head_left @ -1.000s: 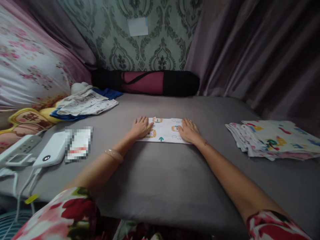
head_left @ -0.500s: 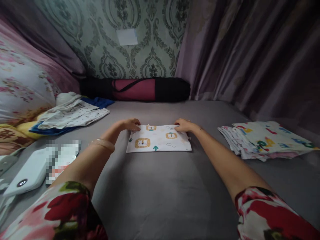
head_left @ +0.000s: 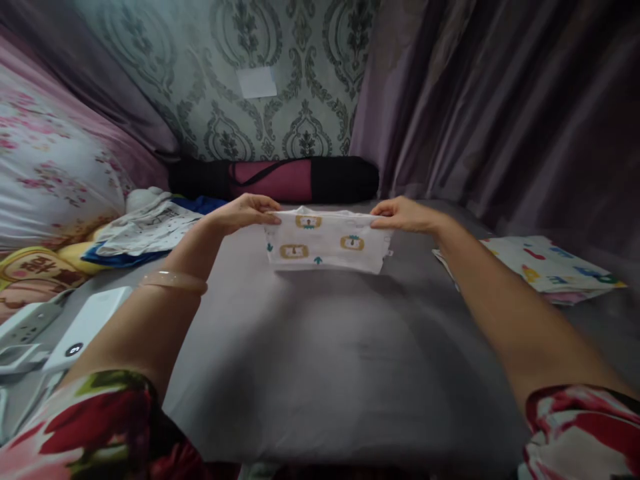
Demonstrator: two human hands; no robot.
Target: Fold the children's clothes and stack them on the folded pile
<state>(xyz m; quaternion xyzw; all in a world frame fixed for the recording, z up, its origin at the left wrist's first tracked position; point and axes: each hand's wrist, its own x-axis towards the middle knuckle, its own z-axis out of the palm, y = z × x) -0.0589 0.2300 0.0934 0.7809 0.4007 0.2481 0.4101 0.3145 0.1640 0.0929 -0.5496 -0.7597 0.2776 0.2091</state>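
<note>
A folded white cloth [head_left: 327, 243] printed with yellow lion faces and small green leaves hangs just above the grey bed sheet [head_left: 320, 360]. My left hand [head_left: 253, 212] pinches its upper left corner between thumb and fingers. At the upper right corner my right hand [head_left: 403, 215] grips it the same way. The cloth's lower edge hangs free toward me, with a shadow beneath it. Whether it is one piece of clothing or a plain cloth, I cannot tell.
On the right lies a stack of folded printed cloths [head_left: 547, 267]. Several clothes [head_left: 150, 230] lie at the left beside a floral pillow [head_left: 55, 167]. A white power bank [head_left: 87, 327] and a power strip [head_left: 30, 325] are near my left forearm. A black-and-pink bag [head_left: 275, 180] lines the wall.
Both hands have lifted the folded lion-print cloth off the sheet by its far corners. It lay flat before and now hangs from my fingers.
</note>
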